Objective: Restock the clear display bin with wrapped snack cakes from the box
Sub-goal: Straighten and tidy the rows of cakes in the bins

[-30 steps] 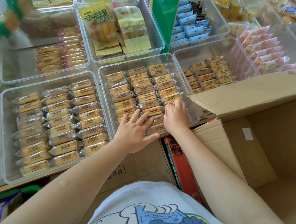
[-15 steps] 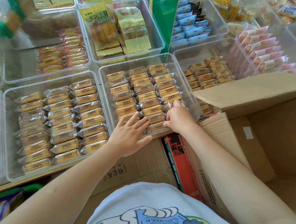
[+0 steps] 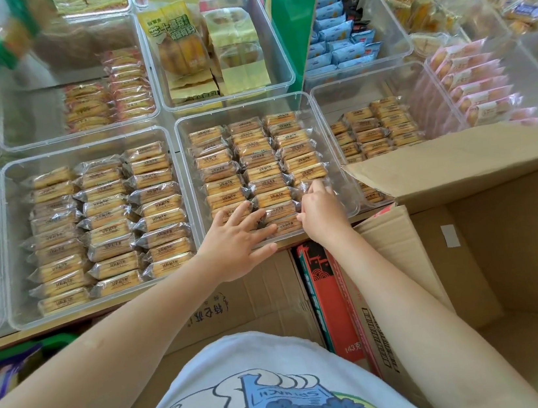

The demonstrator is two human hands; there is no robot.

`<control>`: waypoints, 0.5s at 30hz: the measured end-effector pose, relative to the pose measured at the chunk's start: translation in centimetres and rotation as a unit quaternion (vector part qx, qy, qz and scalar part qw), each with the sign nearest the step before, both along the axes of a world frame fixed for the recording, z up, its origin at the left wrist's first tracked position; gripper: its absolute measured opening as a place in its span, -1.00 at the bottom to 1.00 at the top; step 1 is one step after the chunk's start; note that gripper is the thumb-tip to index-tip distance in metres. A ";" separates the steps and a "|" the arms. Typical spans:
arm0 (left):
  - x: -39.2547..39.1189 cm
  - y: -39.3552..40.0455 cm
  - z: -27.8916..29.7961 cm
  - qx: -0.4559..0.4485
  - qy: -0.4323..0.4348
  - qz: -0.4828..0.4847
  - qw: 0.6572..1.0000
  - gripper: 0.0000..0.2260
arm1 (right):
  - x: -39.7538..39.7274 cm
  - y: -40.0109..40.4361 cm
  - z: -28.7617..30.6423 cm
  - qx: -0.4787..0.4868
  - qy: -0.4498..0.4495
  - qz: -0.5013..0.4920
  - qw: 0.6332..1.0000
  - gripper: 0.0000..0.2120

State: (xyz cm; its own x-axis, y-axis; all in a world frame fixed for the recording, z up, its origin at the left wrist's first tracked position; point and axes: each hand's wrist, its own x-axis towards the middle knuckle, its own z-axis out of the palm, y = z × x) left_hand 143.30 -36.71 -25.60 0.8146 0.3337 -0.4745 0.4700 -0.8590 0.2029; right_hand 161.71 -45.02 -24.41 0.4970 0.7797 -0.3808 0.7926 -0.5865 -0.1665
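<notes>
At the centre of the frame, the left hand [image 3: 241, 240] lies flat with fingers spread on the nearest wrapped snack cakes [image 3: 266, 170], its thumb just outside the front wall of the clear bin [image 3: 187, 166]. Just to its right, the right hand [image 3: 321, 212] has fingers curled around a cake at the near end of the right-hand row, close to the bin's right wall. The cakes fill three rows almost wall to wall. Lower right, the open cardboard box [image 3: 524, 255] stands with one flap lying against the bin's front right corner.
</notes>
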 end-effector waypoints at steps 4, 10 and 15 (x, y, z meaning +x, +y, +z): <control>0.6 0.0 0.3 0.019 -0.003 -0.009 1.000 -0.38 | 0.3 0.1 0.1 0.024 0.008 -0.015 1.000 -0.78; 1.2 -0.1 0.9 0.023 -0.035 -0.001 0.999 -0.38 | -0.9 1.3 3.5 0.094 0.075 -0.024 0.992 -0.78; 3.2 -1.6 0.9 -0.019 -0.114 -0.006 0.993 -0.35 | 1.7 4.8 9.6 0.069 0.016 0.065 0.995 -0.93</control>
